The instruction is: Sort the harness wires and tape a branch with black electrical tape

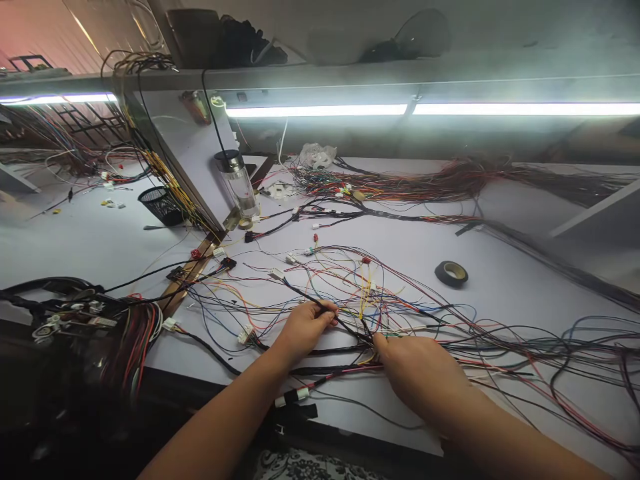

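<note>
A wiring harness [320,351] with black-wrapped branches and loose coloured wires lies across the white table. My left hand [306,327] is closed around one thin black-wrapped branch, which ends in a white connector [275,273] beyond the fingers. Right of it, my right hand [417,367] pinches the bundle where several branches meet; its fingertips are partly hidden. A yellow wire group [364,300] stands up just behind that junction. Below the left hand, another white connector [245,335] ends a black branch.
A roll of black tape [451,274] lies at the right. Behind are a glass bottle [237,183], a mesh cup [160,205] and a long wire bundle [450,181]. More bundled wires [135,340] hang over the table's left front edge. A lit tube [525,109] runs under the shelf.
</note>
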Action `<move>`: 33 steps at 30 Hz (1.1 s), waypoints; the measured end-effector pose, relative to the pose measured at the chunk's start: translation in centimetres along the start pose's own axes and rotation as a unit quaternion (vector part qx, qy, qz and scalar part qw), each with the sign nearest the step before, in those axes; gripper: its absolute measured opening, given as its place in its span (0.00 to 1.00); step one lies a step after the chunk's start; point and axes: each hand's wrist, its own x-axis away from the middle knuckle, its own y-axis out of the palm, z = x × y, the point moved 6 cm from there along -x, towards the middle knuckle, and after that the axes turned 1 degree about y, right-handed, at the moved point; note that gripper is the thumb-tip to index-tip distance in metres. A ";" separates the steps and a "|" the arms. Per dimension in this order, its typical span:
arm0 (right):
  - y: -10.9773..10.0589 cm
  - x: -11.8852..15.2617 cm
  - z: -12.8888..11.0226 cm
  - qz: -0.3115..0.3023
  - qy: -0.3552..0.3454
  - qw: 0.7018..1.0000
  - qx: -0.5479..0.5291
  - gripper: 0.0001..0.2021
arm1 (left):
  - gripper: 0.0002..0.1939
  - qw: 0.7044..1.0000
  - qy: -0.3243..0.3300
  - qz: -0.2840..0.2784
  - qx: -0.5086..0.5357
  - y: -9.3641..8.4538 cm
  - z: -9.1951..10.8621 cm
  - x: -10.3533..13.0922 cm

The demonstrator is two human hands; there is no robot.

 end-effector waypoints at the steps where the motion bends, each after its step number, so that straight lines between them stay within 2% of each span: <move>1: 0.1 0.0 0.1 -0.001 0.000 1.000 0.001 0.14 | 0.07 1.000 0.000 -0.001 0.000 0.0 0.0 0.0; 8: 0.0 1.0 0.2 -0.009 0.010 1.000 -0.011 0.13 | 0.09 1.000 -0.010 -0.008 -0.016 0.0 -0.4 -0.1; 11: -1.0 0.9 1.8 0.001 -0.009 0.999 -0.044 0.10 | 0.11 1.000 -0.028 0.001 -0.003 -0.1 -0.2 0.2; 13: -2.2 0.2 4.4 0.063 -0.011 0.994 -0.094 0.12 | 0.14 0.999 -0.039 0.001 0.013 0.0 0.2 0.4; 15: -3.4 -0.5 8.0 0.161 0.024 0.978 -0.133 0.17 | 0.17 0.999 -0.042 -0.001 0.019 0.1 0.8 0.6; 17: -4.1 -1.0 10.7 0.240 0.055 0.963 -0.113 0.19 | 0.20 0.999 -0.034 -0.008 0.023 0.3 1.7 0.5; 18: -4.3 -1.1 11.0 0.272 0.046 0.957 -0.094 0.18 | 0.20 0.999 -0.030 -0.016 0.027 0.5 2.1 0.5; 20: -4.3 -1.1 9.5 0.309 -0.028 0.948 -0.076 0.15 | 0.17 0.998 -0.015 -0.044 0.042 1.1 3.0 0.2; 21: -4.1 -1.0 8.0 0.304 -0.075 0.946 -0.086 0.13 | 0.15 0.997 -0.005 -0.060 0.054 1.5 3.4 0.0; 23: -3.0 -0.8 4.7 0.251 -0.136 0.951 -0.121 0.11 | 0.14 0.992 0.009 -0.079 0.095 2.2 3.9 -0.3; 24: -2.4 -0.9 3.4 0.218 -0.139 0.957 -0.134 0.09 | 0.14 0.988 0.008 -0.083 0.127 2.5 3.9 -0.3; 26: -1.2 -1.0 1.8 0.174 -0.120 0.963 -0.166 0.06 | 0.15 0.978 -0.018 -0.086 0.187 3.4 3.3 -0.2; 27: -0.8 -1.0 1.5 0.172 -0.107 0.960 -0.194 0.08 | 0.15 0.975 -0.035 -0.095 0.197 3.9 2.8 0.0; 29: -0.4 -1.0 2.0 0.186 -0.080 0.939 -0.278 0.09 | 0.17 0.973 -0.051 -0.151 0.167 5.4 2.0 0.7; 31: 0.1 -0.8 3.0 0.191 -0.042 0.910 -0.366 0.10 | 0.21 0.970 -0.032 -0.214 0.107 6.7 1.7 1.4; 33: 0.5 -0.6 3.9 0.185 0.002 0.889 -0.420 0.11 | 0.21 0.973 0.012 -0.227 0.049 7.2 1.9 1.6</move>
